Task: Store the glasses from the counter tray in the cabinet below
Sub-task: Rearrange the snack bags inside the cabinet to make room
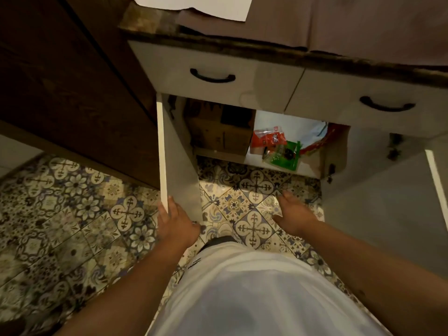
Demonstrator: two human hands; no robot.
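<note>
The person stands in front of the cabinet [254, 141] in the middle of the frame, looking down. Both doors are open. The left hand [175, 220] is at the lower end of the left door [178, 151]; its fingers lie close together along the door's edge, and I cannot tell if they grip it or only touch it. The right hand [292, 214] hangs free over the patterned floor [72, 214], fingers loosely together, holding nothing. The right door [378, 190] stands open at the right of the frame.

No glasses and no tray are visible; they are probably on the counter [242, 48] at the top of the frame, outside the view.

Inside the cabinet, a cardboard box [218, 134] fills the left part, and red and green packets [276, 146] lie in the right part on a white sheet.

The risk I see is space: the shelf looks crowded, so a glass put in quickly may knock against the box or stand unstable on a packet and fall. Also, the open doors are near the legs, and a bump while carrying glass could cause a drop on the hard tiles.
</note>
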